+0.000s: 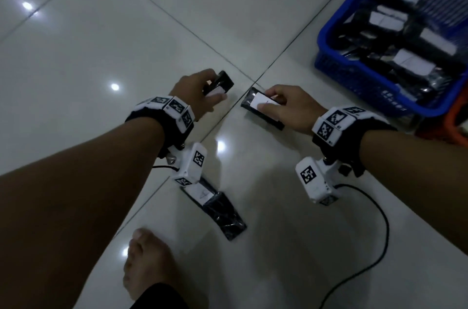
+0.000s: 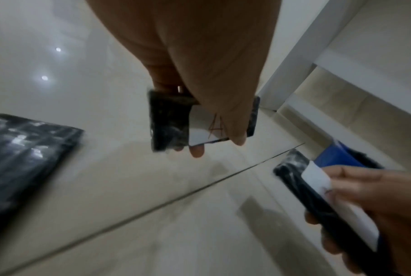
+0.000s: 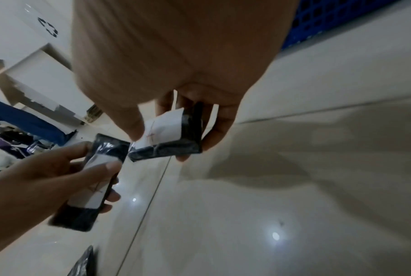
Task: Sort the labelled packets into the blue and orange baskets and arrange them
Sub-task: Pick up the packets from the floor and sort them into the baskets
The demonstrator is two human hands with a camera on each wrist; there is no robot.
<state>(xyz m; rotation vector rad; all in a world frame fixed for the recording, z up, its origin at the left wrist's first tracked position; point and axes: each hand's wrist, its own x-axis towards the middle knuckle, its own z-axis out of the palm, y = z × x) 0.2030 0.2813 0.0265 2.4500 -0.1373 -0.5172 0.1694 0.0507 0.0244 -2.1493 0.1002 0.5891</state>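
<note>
The left hand [image 1: 195, 96] pinches a black packet [image 1: 220, 84] with a white label, thumb on top, fingers beneath, held above the tiled floor [image 1: 101, 42]. Below it, a third black packet [image 1: 222, 212] lies flat on the floor. The right hand [image 1: 291, 108] pinches another labelled black packet [image 1: 258, 106], also lifted. At far right, the blue basket [image 1: 326, 37] holds many labelled packets; the orange basket [image 1: 453, 129] peeks just behind its corner.

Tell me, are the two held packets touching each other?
Apart. Head view shows bare floor between the left hand's packet and the right hand's packet.
</note>
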